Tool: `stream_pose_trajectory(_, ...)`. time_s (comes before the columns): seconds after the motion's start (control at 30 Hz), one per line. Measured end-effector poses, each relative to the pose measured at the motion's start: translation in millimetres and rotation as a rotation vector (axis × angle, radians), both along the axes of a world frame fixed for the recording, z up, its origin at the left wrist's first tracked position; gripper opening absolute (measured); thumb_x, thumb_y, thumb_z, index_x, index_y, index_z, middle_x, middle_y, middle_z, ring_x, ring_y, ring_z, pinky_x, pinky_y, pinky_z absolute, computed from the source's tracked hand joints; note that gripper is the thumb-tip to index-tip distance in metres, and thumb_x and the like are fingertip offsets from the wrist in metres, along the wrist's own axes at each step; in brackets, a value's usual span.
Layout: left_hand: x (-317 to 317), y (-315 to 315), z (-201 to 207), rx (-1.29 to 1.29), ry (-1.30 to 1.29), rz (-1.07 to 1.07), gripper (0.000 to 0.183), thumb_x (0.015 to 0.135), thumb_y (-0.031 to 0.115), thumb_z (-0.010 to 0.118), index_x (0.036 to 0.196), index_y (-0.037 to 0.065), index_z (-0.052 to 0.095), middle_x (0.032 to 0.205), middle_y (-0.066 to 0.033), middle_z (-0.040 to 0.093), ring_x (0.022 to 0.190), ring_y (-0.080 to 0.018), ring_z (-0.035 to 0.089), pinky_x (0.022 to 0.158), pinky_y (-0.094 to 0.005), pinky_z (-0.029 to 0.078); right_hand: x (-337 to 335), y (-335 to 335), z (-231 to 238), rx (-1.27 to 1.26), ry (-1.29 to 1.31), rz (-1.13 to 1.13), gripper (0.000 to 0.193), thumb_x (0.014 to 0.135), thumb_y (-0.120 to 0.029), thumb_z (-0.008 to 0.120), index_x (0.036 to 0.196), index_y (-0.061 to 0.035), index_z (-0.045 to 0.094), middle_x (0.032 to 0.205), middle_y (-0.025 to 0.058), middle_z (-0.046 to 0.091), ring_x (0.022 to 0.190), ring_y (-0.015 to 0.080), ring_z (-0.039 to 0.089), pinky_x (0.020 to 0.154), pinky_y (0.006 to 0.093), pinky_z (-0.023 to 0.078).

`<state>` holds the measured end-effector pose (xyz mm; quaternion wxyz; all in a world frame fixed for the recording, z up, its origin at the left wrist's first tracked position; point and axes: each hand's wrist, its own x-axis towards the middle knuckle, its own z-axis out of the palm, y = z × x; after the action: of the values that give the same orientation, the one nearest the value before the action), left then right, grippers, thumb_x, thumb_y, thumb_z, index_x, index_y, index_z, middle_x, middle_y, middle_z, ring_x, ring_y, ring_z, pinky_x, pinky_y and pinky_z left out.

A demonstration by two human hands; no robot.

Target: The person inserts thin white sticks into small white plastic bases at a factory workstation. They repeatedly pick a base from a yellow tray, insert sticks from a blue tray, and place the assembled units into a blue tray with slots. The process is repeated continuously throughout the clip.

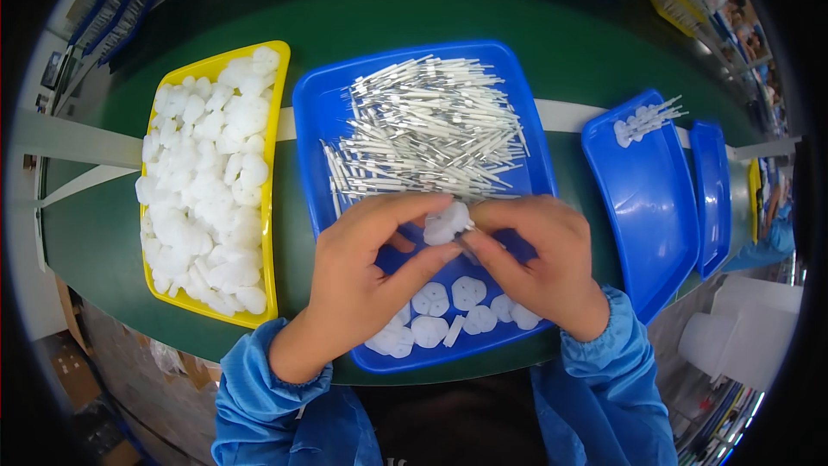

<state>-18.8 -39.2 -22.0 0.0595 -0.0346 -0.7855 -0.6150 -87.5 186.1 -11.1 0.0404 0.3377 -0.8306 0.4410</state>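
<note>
Over the middle of the blue tray (pixel 307 112), my left hand (pixel 358 263) pinches a white, lobed plastic piece (pixel 446 223) between thumb and fingers. My right hand (pixel 545 259) meets it from the other side, thumb and forefinger closed on what looks like a thin white rod, mostly hidden by the fingers, at the piece's right edge. Behind both hands, a heap of thin white rods with metallic parts (pixel 431 121) fills the tray's far part. Several loose lobed white pieces (pixel 429 329) lie in its near part, below my hands.
At the left stands a yellow tray (pixel 274 164) heaped with lobed white pieces (pixel 203 181). To the right, a second blue tray (pixel 651 198) holds a few pieces with rods attached (pixel 645 121) at its far end. Another blue tray (pixel 712 198) sits beyond it on the green table (pixel 285 13).
</note>
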Motion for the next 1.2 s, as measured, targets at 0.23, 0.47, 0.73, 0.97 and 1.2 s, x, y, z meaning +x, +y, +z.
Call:
stream_pose_trajectory(0.23, -4, -3, 0, -0.130, 0.168, -0.034, 0.057, 0.081, -0.001, 0.096, 0.134, 0.003, 0.079, 0.136, -0.0155, 0.075, 0.114, -0.0214, 0.075, 0.082, -0.0291, 0.063, 3, 5, 4, 0.074, 0.361, 0.060, 0.046, 0.079, -0.009, 0.088, 0.126, -0.0115, 0.084, 0.109, 0.0024, 0.079, 0.091, 0.0227, 0.075, 0.080, 0.0369, 0.054)
stream_pose_trajectory(0.47, -2, -2, 2, -0.098, 0.153, -0.060, 0.059, 0.083, -0.004, 0.092, 0.140, 0.003, 0.076, 0.138, -0.0163, 0.074, 0.118, -0.0239, 0.075, 0.084, -0.0301, 0.064, 5, 8, -1, 0.101, 0.372, 0.062, 0.046, 0.078, -0.006, 0.087, 0.125, -0.0103, 0.085, 0.108, 0.0031, 0.076, 0.088, 0.0219, 0.074, 0.082, 0.0380, 0.056)
stream_pose_trajectory(0.73, -1, -2, 0, 0.024, 0.089, -0.073, 0.058, 0.088, -0.006, 0.088, 0.144, 0.001, 0.074, 0.140, -0.0184, 0.073, 0.121, -0.0227, 0.075, 0.088, -0.0295, 0.067, 7, 7, -1, 0.112, 0.407, 0.075, 0.047, 0.079, -0.005, 0.084, 0.125, -0.0110, 0.085, 0.109, 0.0030, 0.077, 0.088, 0.0210, 0.074, 0.082, 0.0371, 0.057)
stream_pose_trajectory(0.97, -1, -2, 3, -0.136, 0.189, -0.047, 0.059, 0.086, -0.005, 0.091, 0.142, 0.002, 0.076, 0.138, -0.0194, 0.074, 0.118, -0.0259, 0.077, 0.088, -0.0313, 0.067, 13, 11, -5, 0.182, 0.528, 0.054, 0.049, 0.077, -0.005, 0.083, 0.124, -0.0148, 0.086, 0.111, 0.0026, 0.077, 0.087, 0.0200, 0.074, 0.083, 0.0362, 0.057)
stream_pose_trajectory(1.2, 0, -1, 0, -0.215, 0.365, -0.042, 0.057, 0.082, -0.006, 0.092, 0.137, 0.000, 0.076, 0.137, -0.0206, 0.077, 0.124, -0.0330, 0.077, 0.101, -0.0379, 0.064, 15, 14, -3, 0.104, 0.427, 0.060, 0.047, 0.076, -0.004, 0.082, 0.122, -0.0124, 0.085, 0.114, 0.0025, 0.080, 0.088, 0.0196, 0.074, 0.082, 0.0352, 0.055)
